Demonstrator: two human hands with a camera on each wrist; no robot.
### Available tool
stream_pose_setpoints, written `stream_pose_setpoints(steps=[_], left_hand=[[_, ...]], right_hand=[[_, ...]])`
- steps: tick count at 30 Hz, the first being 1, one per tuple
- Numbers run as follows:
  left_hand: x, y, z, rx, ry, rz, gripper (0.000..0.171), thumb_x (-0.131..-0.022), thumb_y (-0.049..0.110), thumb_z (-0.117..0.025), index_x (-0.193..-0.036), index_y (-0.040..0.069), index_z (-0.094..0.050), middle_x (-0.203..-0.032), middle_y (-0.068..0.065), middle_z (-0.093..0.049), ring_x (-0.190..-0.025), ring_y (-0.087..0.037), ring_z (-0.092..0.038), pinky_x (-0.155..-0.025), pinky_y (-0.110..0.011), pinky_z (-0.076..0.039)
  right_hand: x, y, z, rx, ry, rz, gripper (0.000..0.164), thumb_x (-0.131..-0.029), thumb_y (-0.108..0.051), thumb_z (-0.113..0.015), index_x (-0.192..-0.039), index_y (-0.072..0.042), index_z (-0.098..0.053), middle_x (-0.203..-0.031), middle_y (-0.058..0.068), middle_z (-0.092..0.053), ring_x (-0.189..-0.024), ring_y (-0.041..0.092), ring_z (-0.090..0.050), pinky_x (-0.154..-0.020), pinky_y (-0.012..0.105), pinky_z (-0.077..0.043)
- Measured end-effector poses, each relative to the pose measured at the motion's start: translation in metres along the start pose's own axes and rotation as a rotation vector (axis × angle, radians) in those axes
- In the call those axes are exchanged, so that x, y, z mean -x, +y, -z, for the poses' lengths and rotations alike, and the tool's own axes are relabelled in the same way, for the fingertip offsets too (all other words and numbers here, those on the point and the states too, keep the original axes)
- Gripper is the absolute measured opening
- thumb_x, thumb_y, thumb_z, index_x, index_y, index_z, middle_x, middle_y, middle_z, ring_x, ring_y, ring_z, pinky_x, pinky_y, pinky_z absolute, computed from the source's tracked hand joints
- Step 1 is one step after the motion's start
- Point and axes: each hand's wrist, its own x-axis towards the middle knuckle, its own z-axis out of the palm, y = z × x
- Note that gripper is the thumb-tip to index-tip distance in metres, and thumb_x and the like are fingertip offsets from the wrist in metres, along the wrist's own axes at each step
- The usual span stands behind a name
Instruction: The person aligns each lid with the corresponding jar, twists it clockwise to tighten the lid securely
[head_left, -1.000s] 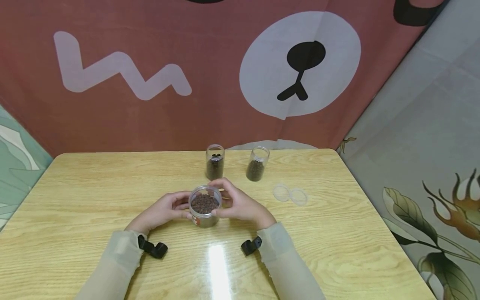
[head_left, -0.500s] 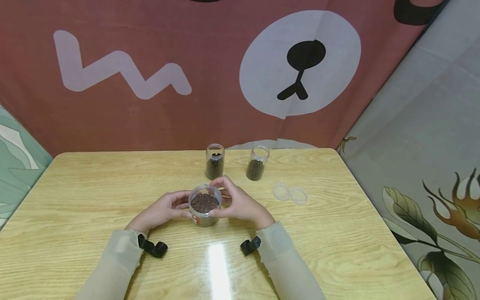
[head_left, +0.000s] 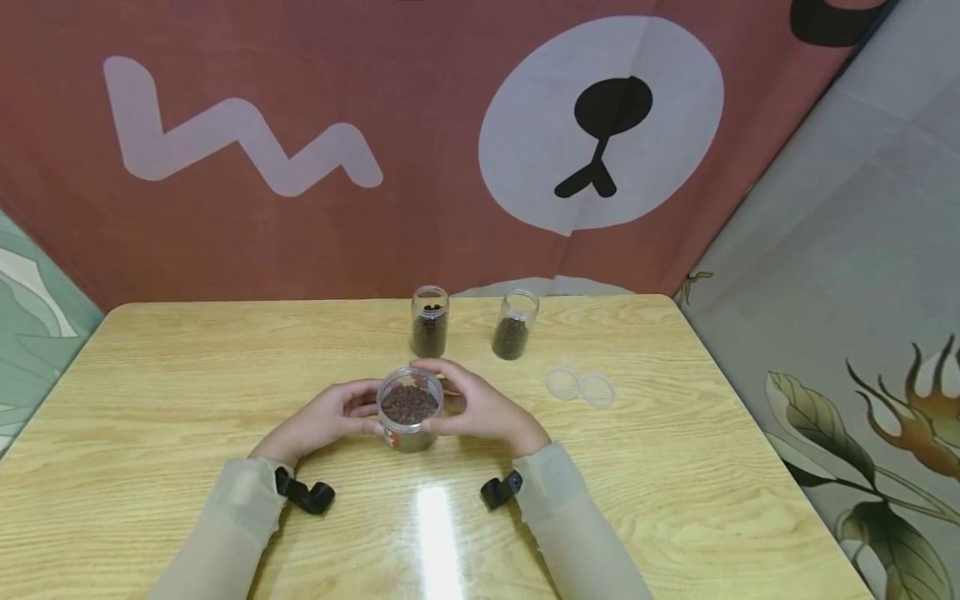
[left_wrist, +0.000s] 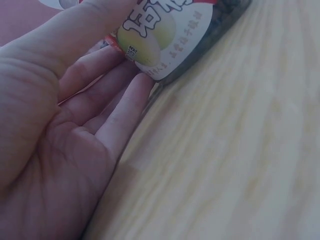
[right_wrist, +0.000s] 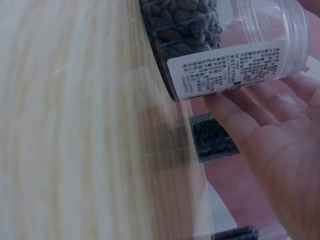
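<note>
A clear plastic jar (head_left: 411,439), partly filled with dark brown bean-like pieces (head_left: 409,405), stands upright and uncovered on the table. My left hand (head_left: 330,421) holds its left side, thumb at the front. From the right, my right hand (head_left: 483,408) grips it with the thumb near the front rim and the forefinger along the far rim. The left wrist view shows a colourful printed label (left_wrist: 165,37) close to my fingers. A white text label (right_wrist: 227,67) is on the side by my right hand, whose fingers touch the wall below it.
Behind my hands stand two narrower uncovered jars, the left one (head_left: 430,333) and the right one (head_left: 512,337), both with dark contents. Two thin clear discs (head_left: 581,387) lie to their front right. The wooden table (head_left: 187,375) ends at a bear-print cloth (head_left: 300,242).
My right forefinger has come down and reached further left along the jar's far rim. The left hand and the jar keep their place; the head view has tilted very slightly.
</note>
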Motion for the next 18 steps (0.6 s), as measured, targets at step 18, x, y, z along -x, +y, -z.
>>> stream_pose_setpoints(steps=[18], left_hand=[[-0.0001,0.0002,-0.0007,-0.011,0.003,-0.005,0.076,-0.090,0.017,-0.078,-0.150,-0.009,-0.040,-0.151,-0.030,-0.042,-0.135,-0.045,-0.047,-0.104,-0.024,-0.049]], right_hand=[[-0.0039,-0.0021,-0.0047,0.050,0.062,-0.013,0.074,-0.083,-0.005,-0.083,-0.145,-0.011,-0.044,-0.142,0.015,-0.053,-0.131,0.032,-0.055,-0.106,0.035,-0.049]])
